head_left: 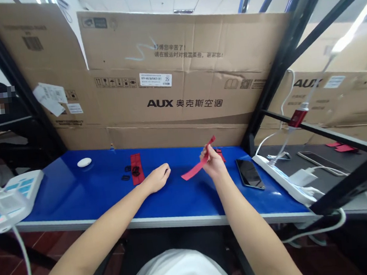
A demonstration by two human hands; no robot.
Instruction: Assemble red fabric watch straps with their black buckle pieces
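Note:
My right hand [213,164] is raised over the blue table, its fingers closed on a red strap [194,170]. One long end of the strap hangs down to the left; a short end sticks up above my fingers. My left hand [157,178] is closed in a pinch near the tabletop, apart from the strap. Something small and dark shows at its fingertips, too small to name. To its left lies a flat red strip [136,160] with black plastic buckles [136,171] on it, and more black buckles [126,177] beside it.
Behind my right hand lies another red piece [220,154], partly hidden. A phone [250,174] and a white power strip [284,181] are at the right; another power strip [28,193] and a white disc [84,162] at the left. Cardboard [182,129] walls the back. A person [10,116] sits far left.

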